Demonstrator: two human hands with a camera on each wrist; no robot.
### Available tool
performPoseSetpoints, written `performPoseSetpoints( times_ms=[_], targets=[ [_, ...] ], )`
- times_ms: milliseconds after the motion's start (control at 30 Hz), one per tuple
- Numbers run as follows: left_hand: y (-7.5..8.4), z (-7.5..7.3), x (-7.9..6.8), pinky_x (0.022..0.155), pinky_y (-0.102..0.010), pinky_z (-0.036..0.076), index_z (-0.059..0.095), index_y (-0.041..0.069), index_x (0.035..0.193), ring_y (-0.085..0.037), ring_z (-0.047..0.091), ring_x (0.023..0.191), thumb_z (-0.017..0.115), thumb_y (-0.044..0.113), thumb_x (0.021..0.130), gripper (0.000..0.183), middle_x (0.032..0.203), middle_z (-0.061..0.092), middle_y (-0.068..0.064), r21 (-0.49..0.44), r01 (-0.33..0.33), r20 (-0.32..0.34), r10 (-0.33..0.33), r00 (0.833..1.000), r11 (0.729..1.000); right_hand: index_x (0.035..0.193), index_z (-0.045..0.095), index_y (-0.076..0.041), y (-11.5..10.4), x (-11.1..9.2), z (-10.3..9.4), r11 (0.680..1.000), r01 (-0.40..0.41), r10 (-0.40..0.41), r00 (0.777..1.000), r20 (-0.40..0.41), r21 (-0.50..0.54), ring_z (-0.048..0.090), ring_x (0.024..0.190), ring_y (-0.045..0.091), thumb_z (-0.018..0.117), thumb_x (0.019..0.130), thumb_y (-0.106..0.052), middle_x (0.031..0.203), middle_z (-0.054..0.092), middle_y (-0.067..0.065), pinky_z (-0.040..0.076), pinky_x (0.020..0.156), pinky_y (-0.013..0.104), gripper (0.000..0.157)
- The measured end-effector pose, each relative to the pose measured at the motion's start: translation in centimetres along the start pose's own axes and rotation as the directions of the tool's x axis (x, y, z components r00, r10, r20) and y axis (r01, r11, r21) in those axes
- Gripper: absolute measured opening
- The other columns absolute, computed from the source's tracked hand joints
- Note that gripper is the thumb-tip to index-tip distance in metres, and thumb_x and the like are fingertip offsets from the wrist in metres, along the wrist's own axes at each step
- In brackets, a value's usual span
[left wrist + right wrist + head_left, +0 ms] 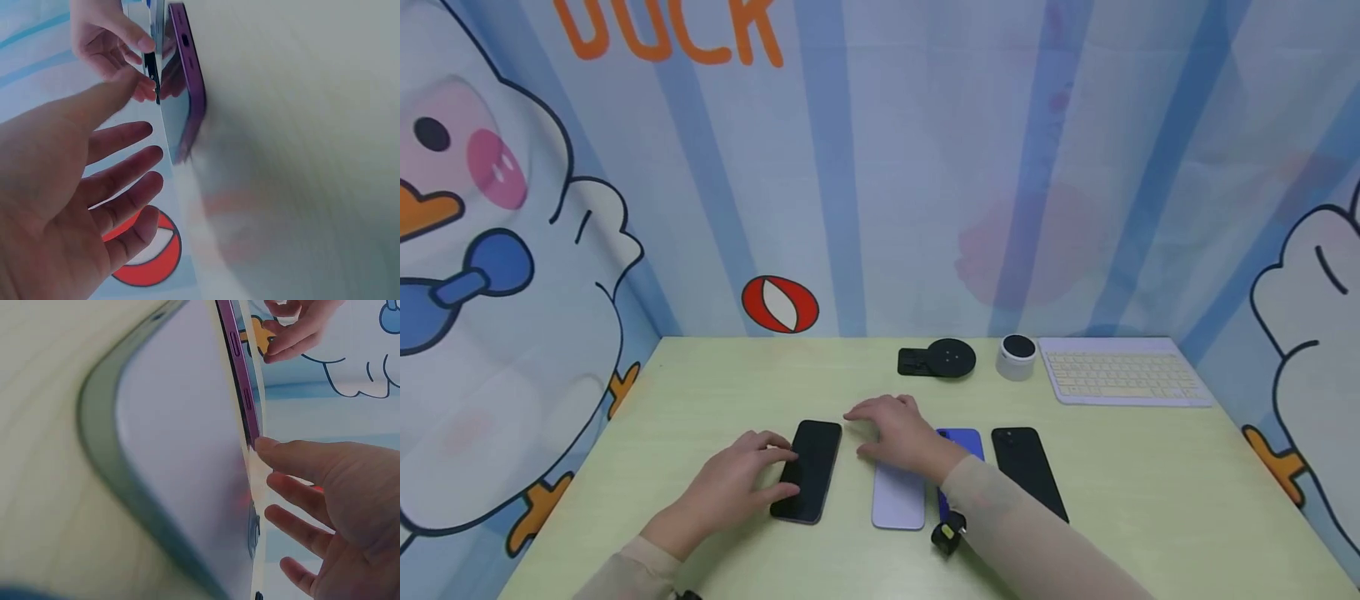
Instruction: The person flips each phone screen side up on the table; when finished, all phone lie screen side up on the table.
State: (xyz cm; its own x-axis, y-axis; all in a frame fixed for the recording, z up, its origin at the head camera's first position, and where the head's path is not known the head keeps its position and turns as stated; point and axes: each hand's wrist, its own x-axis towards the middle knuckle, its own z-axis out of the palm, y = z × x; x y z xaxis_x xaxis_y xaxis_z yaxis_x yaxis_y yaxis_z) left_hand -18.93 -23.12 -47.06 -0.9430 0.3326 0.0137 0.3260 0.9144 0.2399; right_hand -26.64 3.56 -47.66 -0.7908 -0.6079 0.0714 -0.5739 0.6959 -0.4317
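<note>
My left hand (730, 483) is beside a smartphone (808, 471) lying with its dark screen up. Its fingertips overlap the phone's left edge from above; whether they touch it I cannot tell. A purple frame (194, 81) runs round this phone in the left wrist view. My right hand (898, 433), fingers spread and bent a little, hovers to the phone's right, holding nothing. Below that hand lies a lavender phone (898, 504), back up, its upper part hidden. A blue phone (966, 439) is partly covered by my right forearm, and a black phone (1022, 462) lies right of it.
Toward the back of the table (715, 392) lie a black folding stand with a round pad (951, 358), a small white cylinder with a dark top (1017, 358) and a lavender keyboard (1123, 372). A printed curtain (910, 167) closes off the back and sides.
</note>
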Motion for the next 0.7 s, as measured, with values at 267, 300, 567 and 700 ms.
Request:
performPoseSetpoints(
  times_ms=[267,300,567,700],
  targets=[
    [2.3,0.7,1.3,0.094,-0.042,0.056,0.079,0.023,0.114,-0.016,0.061,0.112,0.082,0.028,0.089,0.025,0.118,0.068,0.007,-0.04,-0.091,0.022,0.092,0.996,0.995,0.117,0.079,-0.019,1.4,-1.9,-1.5,0.999,0.048,-0.046,0.994,-0.102,0.014,0.069,0.103,0.02,0.083,0.087,-0.015,0.105,0.077,-0.003,0.045,0.099,0.051,0.031],
    [2.5,0.8,1.4,0.094,-0.043,0.056,0.079,0.023,0.114,-0.016,0.061,0.112,0.082,0.027,0.09,0.025,0.118,0.068,0.006,-0.051,-0.098,0.032,0.1,0.994,0.994,0.117,0.079,-0.019,1.5,-2.1,-1.7,0.999,0.047,-0.045,0.994,-0.101,0.014,0.069,0.101,0.019,0.083,0.086,-0.014,0.103,0.077,-0.003,0.045,0.098,0.05,0.031],
    [4.5,1.4,2.5,0.092,-0.043,0.056,0.078,0.023,0.116,-0.016,0.057,0.111,0.082,0.031,0.088,0.029,0.119,0.067,0.005,-0.078,-0.16,0.069,0.166,0.984,0.984,0.116,0.079,-0.02,3.0,-3.8,-2.4,1.0,0.002,-0.002,0.997,-0.082,-0.001,0.068,0.096,0.015,0.084,0.085,-0.016,0.099,0.076,-0.007,0.045,0.096,0.046,0.032],
    [5.3,1.7,3.0,0.091,-0.04,0.055,0.078,0.023,0.118,-0.015,0.053,0.111,0.084,0.037,0.086,0.035,0.123,0.067,0.006,-0.071,-0.199,0.076,0.204,0.976,0.977,0.117,0.079,-0.019,3.6,-4.7,-2.7,0.999,-0.032,0.032,0.998,-0.058,0.004,0.067,0.106,0.018,0.085,0.085,-0.016,0.108,0.076,-0.004,0.04,0.104,0.052,0.033]
  ],
)
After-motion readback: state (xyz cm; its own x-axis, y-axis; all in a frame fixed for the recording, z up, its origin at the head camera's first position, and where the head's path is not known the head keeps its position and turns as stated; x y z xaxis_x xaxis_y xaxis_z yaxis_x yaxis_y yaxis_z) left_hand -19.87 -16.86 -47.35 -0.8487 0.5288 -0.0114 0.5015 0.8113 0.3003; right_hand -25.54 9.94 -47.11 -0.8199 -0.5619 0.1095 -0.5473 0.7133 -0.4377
